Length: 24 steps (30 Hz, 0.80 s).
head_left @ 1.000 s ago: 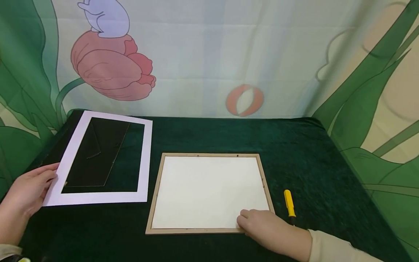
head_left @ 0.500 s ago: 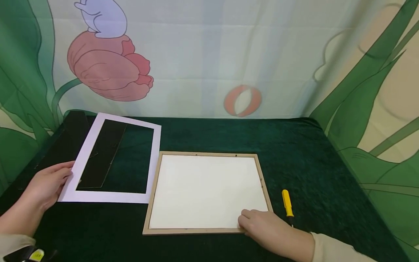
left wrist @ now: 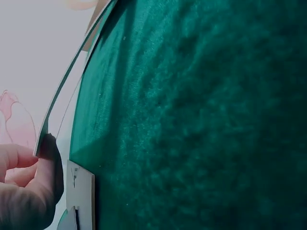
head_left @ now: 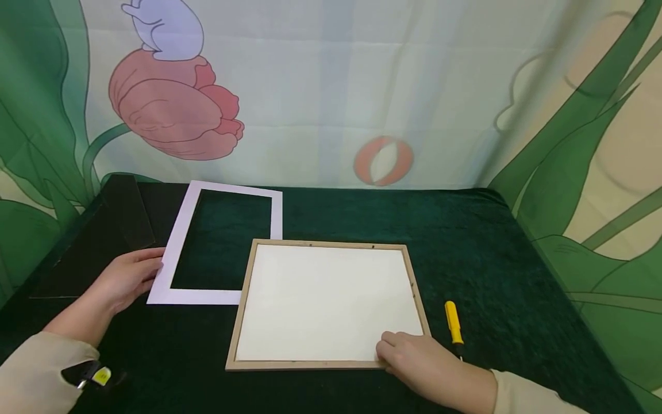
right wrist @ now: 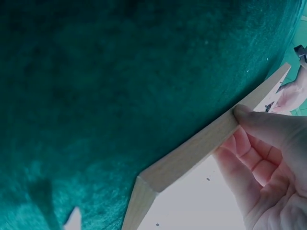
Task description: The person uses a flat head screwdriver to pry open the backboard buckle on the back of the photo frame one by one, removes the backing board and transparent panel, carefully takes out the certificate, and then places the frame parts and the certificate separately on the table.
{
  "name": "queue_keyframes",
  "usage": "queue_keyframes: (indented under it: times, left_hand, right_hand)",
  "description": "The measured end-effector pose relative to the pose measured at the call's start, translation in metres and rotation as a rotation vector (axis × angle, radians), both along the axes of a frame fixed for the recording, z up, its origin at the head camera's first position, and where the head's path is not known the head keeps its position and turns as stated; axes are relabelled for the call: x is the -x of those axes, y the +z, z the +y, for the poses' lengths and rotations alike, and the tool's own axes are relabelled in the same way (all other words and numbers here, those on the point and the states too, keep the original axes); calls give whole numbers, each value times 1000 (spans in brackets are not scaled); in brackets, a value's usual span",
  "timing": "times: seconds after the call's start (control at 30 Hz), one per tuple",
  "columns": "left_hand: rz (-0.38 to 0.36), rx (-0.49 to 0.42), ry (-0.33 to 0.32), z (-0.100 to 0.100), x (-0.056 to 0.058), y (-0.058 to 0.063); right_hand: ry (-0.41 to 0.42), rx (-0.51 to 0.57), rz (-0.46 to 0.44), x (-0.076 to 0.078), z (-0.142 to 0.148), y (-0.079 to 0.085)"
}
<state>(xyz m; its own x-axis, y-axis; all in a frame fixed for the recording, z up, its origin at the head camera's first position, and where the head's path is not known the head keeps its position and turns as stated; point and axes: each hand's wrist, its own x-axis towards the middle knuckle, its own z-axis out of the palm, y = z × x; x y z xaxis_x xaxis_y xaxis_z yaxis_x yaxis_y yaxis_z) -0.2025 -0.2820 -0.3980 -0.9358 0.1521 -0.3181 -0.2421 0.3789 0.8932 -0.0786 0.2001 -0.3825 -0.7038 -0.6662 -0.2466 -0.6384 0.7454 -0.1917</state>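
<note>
My left hand (head_left: 126, 279) pinches the left edge of a white picture mat (head_left: 178, 236), a flat border with a rectangular opening. In the head view the mat's lower right part is hidden behind the wooden picture frame (head_left: 331, 364). The frame lies at the middle of the table, with a blank white sheet (head_left: 331, 305) filling it and small dark tabs on its rim. My right hand (head_left: 421, 362) holds the frame's near right corner area. In the right wrist view the thumb (right wrist: 254, 122) presses the frame's outer side, with curled fingers (right wrist: 240, 182) over the inner side.
A black backing board (head_left: 67, 253) with a stand flap (head_left: 126, 210) lies at the left. To the right of the frame is a yellow-handled screwdriver (head_left: 453, 323). Dark green cloth (head_left: 491, 241) covers the table, and a printed curtain (head_left: 310, 103) hangs behind.
My left hand has carried the mat rightward, off the black board, until it overlaps the wooden frame in the head view. The right hand keeps its grip on the frame.
</note>
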Motion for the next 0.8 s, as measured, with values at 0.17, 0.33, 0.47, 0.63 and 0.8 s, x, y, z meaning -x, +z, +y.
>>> queue_keyframes:
  times: [0.17, 0.33, 0.47, 0.63, 0.8]
  left_hand:
    - [14, 22, -39, 7, 9, -5]
    - [16, 74, -55, 15, 12, -10]
    - [55, 116, -52, 19, 14, -10]
    - [71, 109, -68, 24, 13, -4]
    - [76, 80, -72, 28, 13, -4]
  right_hand:
    - [-7, 3, 4, 0, 0, -2]
    - [-5, 3, 2, 1, -1, -3]
    - [0, 5, 1, 1, -1, -5]
    - [2, 8, -5, 1, -1, -6]
    - [0, 10, 2, 2, -2, -5]
